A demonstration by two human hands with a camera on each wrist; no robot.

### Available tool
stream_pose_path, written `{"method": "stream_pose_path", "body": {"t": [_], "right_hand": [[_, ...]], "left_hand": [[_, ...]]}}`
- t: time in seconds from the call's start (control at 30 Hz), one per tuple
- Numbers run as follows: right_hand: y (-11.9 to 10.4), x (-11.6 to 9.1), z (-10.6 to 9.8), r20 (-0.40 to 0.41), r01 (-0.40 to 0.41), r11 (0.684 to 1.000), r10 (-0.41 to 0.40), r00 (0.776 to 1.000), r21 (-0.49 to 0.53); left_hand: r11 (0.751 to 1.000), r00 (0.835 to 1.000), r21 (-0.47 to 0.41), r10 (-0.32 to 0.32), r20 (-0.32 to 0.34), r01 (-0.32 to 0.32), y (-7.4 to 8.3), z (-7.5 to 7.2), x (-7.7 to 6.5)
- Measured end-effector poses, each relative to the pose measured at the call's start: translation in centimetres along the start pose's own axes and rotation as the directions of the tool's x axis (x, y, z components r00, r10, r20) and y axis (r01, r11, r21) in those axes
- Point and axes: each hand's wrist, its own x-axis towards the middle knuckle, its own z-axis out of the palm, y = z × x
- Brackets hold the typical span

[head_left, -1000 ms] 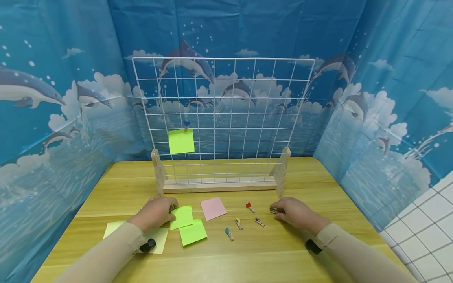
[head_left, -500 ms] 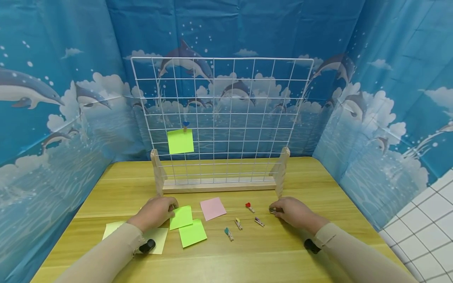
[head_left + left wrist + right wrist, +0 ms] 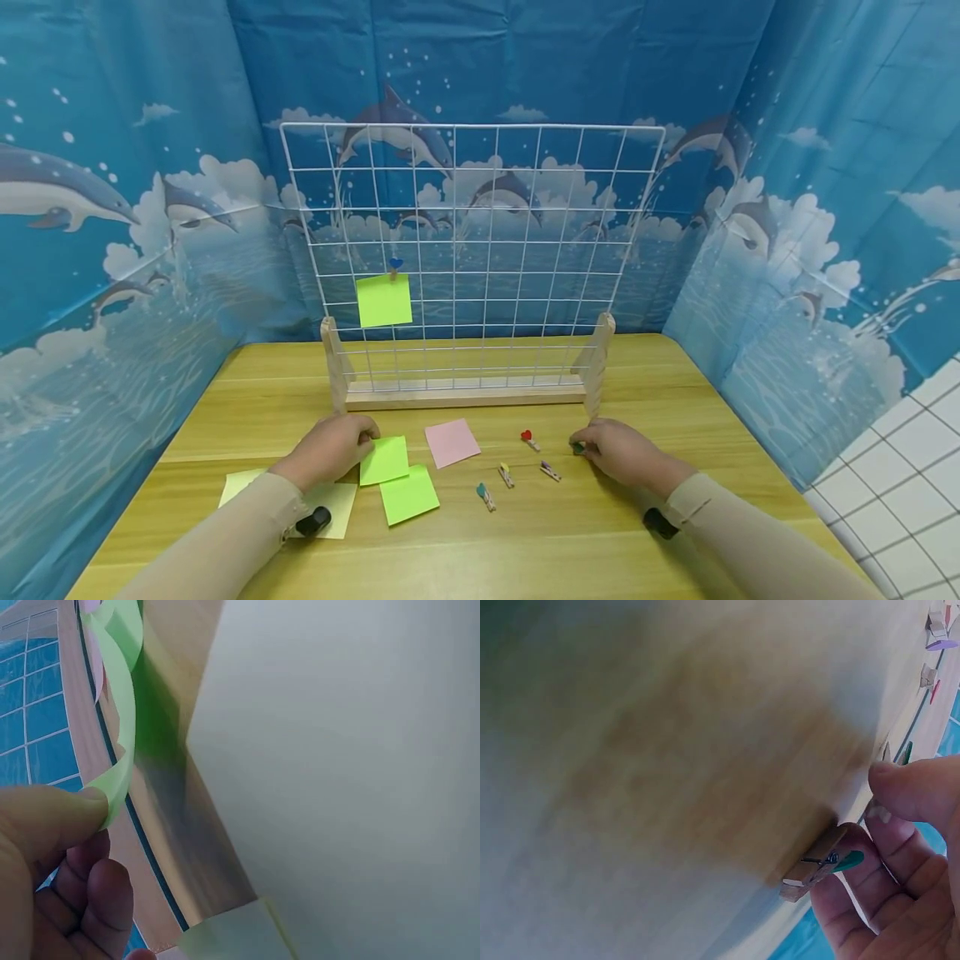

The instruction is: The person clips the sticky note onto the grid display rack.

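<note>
My left hand (image 3: 330, 450) pinches the left edge of a lime-green sticky note (image 3: 385, 460). In the left wrist view this sticky note (image 3: 126, 712) curves up from thumb and forefinger. Its near corner overlaps a second green sticky note (image 3: 409, 495). My right hand (image 3: 622, 450) is low over the table at the right. Between its thumb and forefinger is a mini clothespin with a green decoration (image 3: 907, 754), mostly hidden by the thumb. Another wooden mini clothespin (image 3: 816, 862), with green on its far side, sits against the lower fingers.
A white wire grid (image 3: 472, 242) stands in a wooden base (image 3: 465, 398); a blue-heart clothespin (image 3: 395, 265) holds a green note (image 3: 384, 301) on it. On the table lie a pink note (image 3: 452, 442), pale yellow notes (image 3: 341, 504) and several mini clothespins (image 3: 506, 475).
The clothespin at my right fingertips has turned, so its green part now shows in the head view. My left hand stays at the green note's edge almost unmoved.
</note>
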Motion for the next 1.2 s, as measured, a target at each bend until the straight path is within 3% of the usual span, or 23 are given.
{"method": "stream_pose_path", "body": {"t": [0.63,1.0,1.2], "right_hand": [[-0.3,0.0,-0.7,-0.015,-0.091,0.980,0.095,0.995,0.179],[-0.5,0.2,-0.8,-0.071,-0.053,0.990,0.062,0.996,0.131],[-0.8,0.2,-1.0,-0.070,-0.084,0.985,0.096,0.993,0.153]], "left_hand": [[0.977,1.000,-0.210,-0.024,-0.001,0.023,0.2,-0.9,-0.1],[0.966,0.998,-0.259,-0.036,-0.048,0.023,0.9,-1.5,-0.1],[0.960,0.998,-0.281,-0.035,-0.059,0.017,1.0,-1.8,-0.2]]}}
